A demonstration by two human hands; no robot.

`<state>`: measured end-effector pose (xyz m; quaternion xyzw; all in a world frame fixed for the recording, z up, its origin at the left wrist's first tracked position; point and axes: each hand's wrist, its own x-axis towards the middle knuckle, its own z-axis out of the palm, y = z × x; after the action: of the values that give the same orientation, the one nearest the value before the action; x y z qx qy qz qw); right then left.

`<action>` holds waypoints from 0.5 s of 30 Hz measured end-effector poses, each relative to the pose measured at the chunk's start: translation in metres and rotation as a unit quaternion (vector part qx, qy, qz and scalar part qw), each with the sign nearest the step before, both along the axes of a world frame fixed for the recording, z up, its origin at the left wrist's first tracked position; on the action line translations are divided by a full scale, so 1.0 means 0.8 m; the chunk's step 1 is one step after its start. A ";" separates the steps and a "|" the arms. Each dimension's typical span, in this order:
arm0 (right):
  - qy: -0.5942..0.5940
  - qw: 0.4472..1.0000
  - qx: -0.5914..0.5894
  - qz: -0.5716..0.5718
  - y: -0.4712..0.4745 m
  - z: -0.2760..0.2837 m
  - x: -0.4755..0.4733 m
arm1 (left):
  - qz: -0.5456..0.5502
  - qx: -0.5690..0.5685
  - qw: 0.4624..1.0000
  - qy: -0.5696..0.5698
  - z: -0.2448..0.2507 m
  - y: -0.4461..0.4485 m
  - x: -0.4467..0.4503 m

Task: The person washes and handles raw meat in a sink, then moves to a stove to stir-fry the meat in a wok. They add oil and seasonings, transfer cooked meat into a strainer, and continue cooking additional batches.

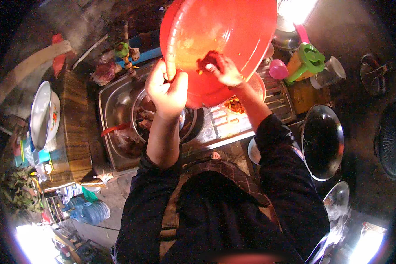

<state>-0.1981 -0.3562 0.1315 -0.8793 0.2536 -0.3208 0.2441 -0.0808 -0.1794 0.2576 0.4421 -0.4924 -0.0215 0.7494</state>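
A large red plastic basin is tilted up above the sink, its inside facing me. My left hand grips the basin's rim at its left side. Inside the basin is my right hand, fingers bent close to its wall beside a small orange-yellow bit; whether the fingers hold anything I cannot tell. Below it, partly hidden by the basin and my right forearm, a red mesh basket and orange-yellow pieces lie on the drainboard. A metal bowl with what looks like meat stands in the sink behind my left forearm.
The steel sink holds a red-handled utensil. An enamel basin stands on the wooden counter at left. A green-lidded pitcher, pink cup and glass jar are at right, above a large wok or pan.
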 end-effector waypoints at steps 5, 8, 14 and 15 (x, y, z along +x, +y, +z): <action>0.117 0.985 -0.099 -0.077 0.031 0.008 0.003 | -0.010 -0.010 1.000 0.015 -0.005 -0.006 -0.008; 0.160 0.967 -0.145 -0.134 0.022 0.009 -0.018 | 0.022 -0.012 0.999 -0.034 -0.004 -0.008 -0.009; 0.070 0.965 -0.198 -0.156 0.031 -0.009 -0.089 | 0.099 -0.011 0.983 -0.157 0.003 -0.008 -0.009; 0.027 0.970 -0.210 -0.123 0.033 -0.013 -0.101 | 0.104 -0.011 0.980 -0.169 0.005 -0.008 -0.009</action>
<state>-0.2791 -0.3300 0.1210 -0.8810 0.2936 -0.3710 0.0056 -0.0877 -0.1858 0.2612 0.4804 -0.5632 0.1370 0.6583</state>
